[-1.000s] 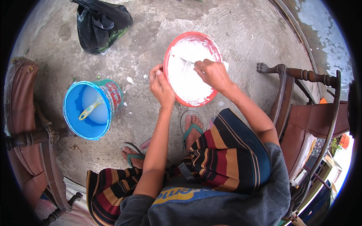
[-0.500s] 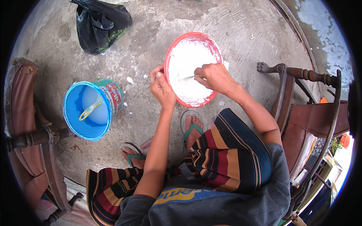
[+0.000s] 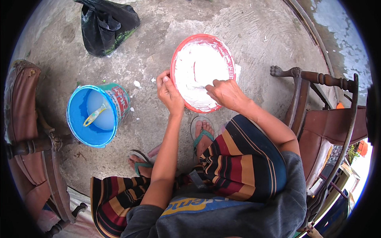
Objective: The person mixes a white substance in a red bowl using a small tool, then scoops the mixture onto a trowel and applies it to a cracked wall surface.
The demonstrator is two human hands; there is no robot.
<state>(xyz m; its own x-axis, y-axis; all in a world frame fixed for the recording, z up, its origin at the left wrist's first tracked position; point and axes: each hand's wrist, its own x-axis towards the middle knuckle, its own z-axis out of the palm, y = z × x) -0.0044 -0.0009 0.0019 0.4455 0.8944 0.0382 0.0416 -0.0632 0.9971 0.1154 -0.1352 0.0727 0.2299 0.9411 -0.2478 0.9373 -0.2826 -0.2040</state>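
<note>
One thin red streak [image 3: 194, 71] newly marks the thick white paste [image 3: 212, 55]

Over the last half second the right grip [image 3: 226, 94] has drawn back toward the near edge of the round red plastic basin [image 3: 204, 36], and the streak has appeared above and left of it. That grip pinches a thin greyish tool [image 3: 201, 87], mostly hidden, whose end reaches leftward into the paste. The left grip [image 3: 170, 93] stays against the basin's outer left side, fingers partly hidden; whether it clasps the rim I cannot tell. The basin, shifted slightly left, stands between both grips. Judging by the streak, a stroke has scraped through to red plastic, so the paste seems stiff enough to keep a mark. Left of the left grip, the blue plastic bucket [image 3: 81, 101] with its yellow-handled brush [image 3: 94, 117] is untouched.
</note>
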